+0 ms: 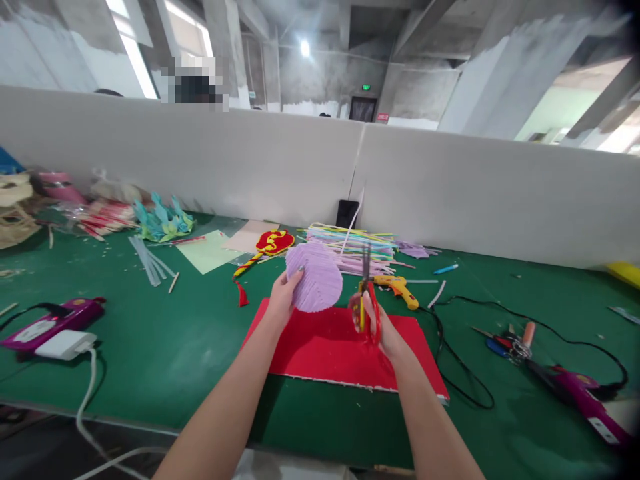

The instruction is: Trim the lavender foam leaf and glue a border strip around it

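This looks like a craft workshop in a large, roughly finished hall. The long green table carries making supplies: a yellow glue gun, clear sticks, a heap of coloured strips and paper, along with a red-and-yellow ornament that looks handmade. Purple power strips with cables lie toward both ends. A plain white partition runs along the back, as in a shared workroom, and a person's head shows above it. Beyond are grey pillars with ragged white paint, a bare concrete ceiling and a lit green sign above a dark door.
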`<state>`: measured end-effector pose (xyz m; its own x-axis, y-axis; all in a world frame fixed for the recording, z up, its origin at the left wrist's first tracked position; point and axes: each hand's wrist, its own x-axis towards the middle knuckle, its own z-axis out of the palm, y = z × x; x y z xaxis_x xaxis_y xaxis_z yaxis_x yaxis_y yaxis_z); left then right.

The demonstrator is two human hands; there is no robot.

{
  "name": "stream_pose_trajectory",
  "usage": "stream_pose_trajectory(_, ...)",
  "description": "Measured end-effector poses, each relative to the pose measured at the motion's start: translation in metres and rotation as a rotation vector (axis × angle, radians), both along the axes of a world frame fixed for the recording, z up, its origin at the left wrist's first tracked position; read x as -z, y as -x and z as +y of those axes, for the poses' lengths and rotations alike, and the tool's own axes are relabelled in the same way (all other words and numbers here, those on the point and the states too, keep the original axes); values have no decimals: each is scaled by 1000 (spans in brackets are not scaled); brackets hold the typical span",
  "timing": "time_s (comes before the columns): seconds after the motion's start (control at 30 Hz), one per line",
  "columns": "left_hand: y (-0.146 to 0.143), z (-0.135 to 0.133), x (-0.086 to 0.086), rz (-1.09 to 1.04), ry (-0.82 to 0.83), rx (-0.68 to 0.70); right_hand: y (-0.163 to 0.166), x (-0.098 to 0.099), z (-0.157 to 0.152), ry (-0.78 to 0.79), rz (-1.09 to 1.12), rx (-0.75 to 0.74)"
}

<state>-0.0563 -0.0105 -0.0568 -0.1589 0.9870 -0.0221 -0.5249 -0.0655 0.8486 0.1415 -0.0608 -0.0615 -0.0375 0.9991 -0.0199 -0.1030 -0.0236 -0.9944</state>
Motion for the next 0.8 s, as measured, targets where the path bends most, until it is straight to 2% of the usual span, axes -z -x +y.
stream_pose_trajectory(0.1, -1, -1, -3, -28, 1, -21, 4, -9, -12, 67, -86, -108)
stream_pose_trajectory(0.37, -1, 1, -2, -18, -14, -67, 5, -16, -18, 61, -234, -169)
stream_pose_trajectory(0.8, 3, -1, 2, 168, -62, 18, 1, -22, -21, 70, -383, -88)
